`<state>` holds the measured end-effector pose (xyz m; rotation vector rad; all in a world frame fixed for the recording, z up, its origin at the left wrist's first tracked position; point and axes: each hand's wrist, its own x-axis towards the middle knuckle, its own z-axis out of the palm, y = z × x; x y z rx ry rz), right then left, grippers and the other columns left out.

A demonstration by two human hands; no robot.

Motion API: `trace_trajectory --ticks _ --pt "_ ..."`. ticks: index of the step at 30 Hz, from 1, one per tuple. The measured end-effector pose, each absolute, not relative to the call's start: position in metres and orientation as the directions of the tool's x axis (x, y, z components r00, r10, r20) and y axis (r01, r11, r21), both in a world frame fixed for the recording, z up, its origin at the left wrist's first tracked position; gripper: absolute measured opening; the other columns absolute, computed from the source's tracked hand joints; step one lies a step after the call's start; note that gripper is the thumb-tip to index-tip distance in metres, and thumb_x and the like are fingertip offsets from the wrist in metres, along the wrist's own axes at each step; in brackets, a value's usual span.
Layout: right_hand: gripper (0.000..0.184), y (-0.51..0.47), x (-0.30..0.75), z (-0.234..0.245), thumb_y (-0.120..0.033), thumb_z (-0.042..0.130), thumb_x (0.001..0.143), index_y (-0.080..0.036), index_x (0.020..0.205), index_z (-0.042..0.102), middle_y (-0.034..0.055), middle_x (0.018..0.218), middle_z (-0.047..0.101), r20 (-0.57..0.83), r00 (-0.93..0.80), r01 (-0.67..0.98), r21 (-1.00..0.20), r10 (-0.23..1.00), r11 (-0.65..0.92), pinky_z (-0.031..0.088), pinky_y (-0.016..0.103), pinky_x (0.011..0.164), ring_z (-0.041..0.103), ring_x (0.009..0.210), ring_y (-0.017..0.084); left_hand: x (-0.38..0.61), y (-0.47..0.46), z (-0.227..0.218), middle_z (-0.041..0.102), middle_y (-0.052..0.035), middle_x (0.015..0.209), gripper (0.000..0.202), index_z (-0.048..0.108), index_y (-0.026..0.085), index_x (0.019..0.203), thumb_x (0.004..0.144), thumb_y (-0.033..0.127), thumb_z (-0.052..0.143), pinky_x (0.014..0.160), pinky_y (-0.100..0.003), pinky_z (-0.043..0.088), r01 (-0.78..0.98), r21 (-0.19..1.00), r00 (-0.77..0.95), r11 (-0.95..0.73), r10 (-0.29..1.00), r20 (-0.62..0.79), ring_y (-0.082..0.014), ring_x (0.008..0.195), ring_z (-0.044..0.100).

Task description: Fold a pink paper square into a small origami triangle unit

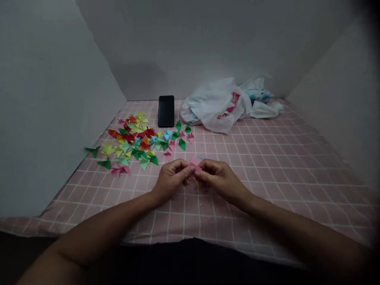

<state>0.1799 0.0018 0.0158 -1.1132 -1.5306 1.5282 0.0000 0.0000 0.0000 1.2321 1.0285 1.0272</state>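
Note:
A small pink paper piece is pinched between both my hands just above the pink checked cloth. My left hand grips its left side with closed fingers. My right hand grips its right side, fingers curled. A bit of yellow paper shows under the hands. A spread of several folded paper triangles in red, green, yellow, blue and pink lies to the far left of my hands.
A black phone lies face up at the back. A crumpled white plastic bag with more cloth or wrapping sits at the back right. White walls close in the left, back and right sides.

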Motion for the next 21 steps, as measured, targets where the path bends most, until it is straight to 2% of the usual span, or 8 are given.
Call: trace_trajectory --ticks 4,10,16,21 --pt "0.035 -0.009 0.18 0.009 -0.047 0.07 0.085 -0.018 0.069 0.058 -0.0016 0.063 0.057 -0.102 -0.323 0.067 -0.994 0.941 -0.085 0.042 0.025 0.053 0.053 0.054 0.011 0.001 -0.002 0.002 0.062 0.0012 0.058 0.032 0.065 0.015 0.075 0.082 0.044 0.073 0.051 -0.02 0.045 -0.037 0.994 0.294 0.102 0.952 -0.087 -0.0089 0.049 0.056" --pt "0.038 -0.016 0.185 0.005 -0.05 0.07 0.083 -0.017 0.068 0.059 -0.0005 0.061 0.06 -0.167 -0.323 0.0 -0.984 0.931 -0.177 0.042 0.025 0.053 0.054 0.053 0.011 0.003 -0.004 0.002 0.062 0.0012 0.058 0.038 0.061 0.016 0.075 0.083 0.052 0.07 0.053 -0.021 0.046 -0.011 0.983 0.38 0.182 0.91 -0.164 -0.0099 0.051 0.057" --pt "0.034 -0.015 0.185 0.001 -0.048 0.066 0.086 -0.018 0.072 0.059 -0.0006 0.06 0.059 -0.146 -0.329 0.068 -0.989 0.933 -0.131 0.04 0.025 0.051 0.053 0.053 0.012 0.004 -0.001 0.005 0.061 0.0017 0.061 0.034 0.061 0.016 0.074 0.081 0.047 0.071 0.05 -0.02 0.043 0.06 0.986 0.394 0.154 0.904 -0.165 -0.0081 0.049 0.053" --pt "0.031 -0.017 0.188 0.001 -0.044 0.064 0.088 -0.019 0.071 0.057 -0.001 0.061 0.059 -0.078 -0.287 0.093 -0.994 0.955 -0.054 0.041 0.025 0.052 0.054 0.053 0.012 0.006 -0.004 0.004 0.061 0.001 0.062 0.036 0.061 0.016 0.075 0.082 0.05 0.07 0.052 -0.021 0.046 0.074 0.981 0.418 0.178 0.888 -0.193 -0.0095 0.052 0.056"
